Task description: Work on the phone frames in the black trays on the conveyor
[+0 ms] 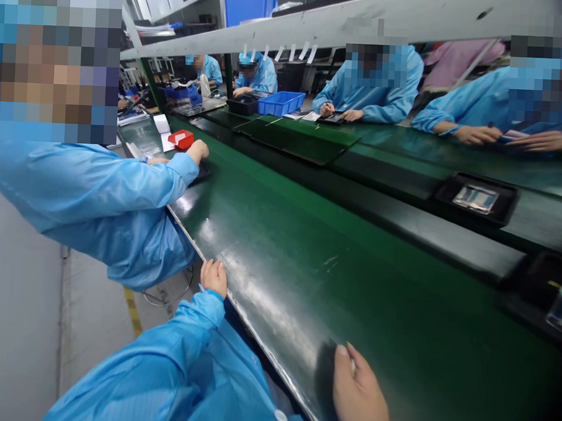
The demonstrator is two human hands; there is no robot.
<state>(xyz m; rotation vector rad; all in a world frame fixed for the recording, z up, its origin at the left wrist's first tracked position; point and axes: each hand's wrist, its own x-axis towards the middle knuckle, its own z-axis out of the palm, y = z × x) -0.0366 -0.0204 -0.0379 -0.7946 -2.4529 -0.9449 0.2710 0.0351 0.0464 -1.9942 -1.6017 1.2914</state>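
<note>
My left hand (pixel 213 278) rests at the near metal-trimmed edge of the green work surface (pixel 280 235), its fingers bent and pressed together; no object shows in it. Further right and closer to me, my right hand (pixel 360 391) is over the same surface, near the edge. Its fingers are curled in toward the thumb, and a small pale bit shows between them, too small to name. A dark shadow or reflection lies just left of this hand.
At the left, a person's blue sleeve (pixel 105 175) reaches over the surface by a red tray (pixel 181 139). Black trays (pixel 507 211) stand along the right. Across the bench, people work near a blue bin (pixel 281 103). A grey beam (pixel 316 33) crosses above.
</note>
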